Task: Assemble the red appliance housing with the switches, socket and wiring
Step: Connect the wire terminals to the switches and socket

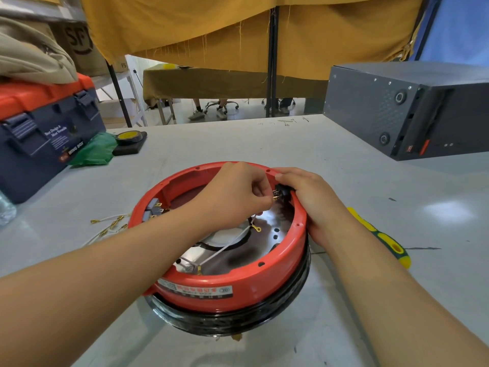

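Observation:
The round red appliance housing (232, 280) lies upside down on a black base in the middle of the table. My left hand (238, 192) reaches inside it and pinches a brass wire terminal (275, 197) at the black socket (283, 190) on the right wall. My right hand (309, 200) grips the red rim from outside and holds that socket in place. A white wire (225, 250) with a ring terminal crosses the shiny metal plate inside. Grey switches (154, 207) sit in the left wall.
Loose white wires with brass terminals (111, 225) lie left of the housing. A yellow-green screwdriver (381, 238) lies to the right. A blue toolbox (39, 136), green bag and tape roll (128, 137) stand at the left, a dark grey case (412, 107) at the back right.

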A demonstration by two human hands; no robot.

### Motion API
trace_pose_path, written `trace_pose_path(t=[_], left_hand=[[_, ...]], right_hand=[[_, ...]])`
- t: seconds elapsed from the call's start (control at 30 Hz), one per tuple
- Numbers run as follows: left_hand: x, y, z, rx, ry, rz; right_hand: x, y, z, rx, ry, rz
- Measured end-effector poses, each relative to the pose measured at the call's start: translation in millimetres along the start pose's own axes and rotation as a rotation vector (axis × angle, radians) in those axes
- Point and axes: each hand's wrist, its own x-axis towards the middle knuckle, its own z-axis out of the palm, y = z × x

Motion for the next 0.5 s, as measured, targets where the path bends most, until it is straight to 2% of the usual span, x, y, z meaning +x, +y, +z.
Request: trace_pose_path(t=[0.5], left_hand=[[-1.2, 4.9, 3.9, 0.093, 0.045, 0.100]], right_hand=[[-0.5, 0.4, 1.4, 0.024, -0.008, -0.013]])
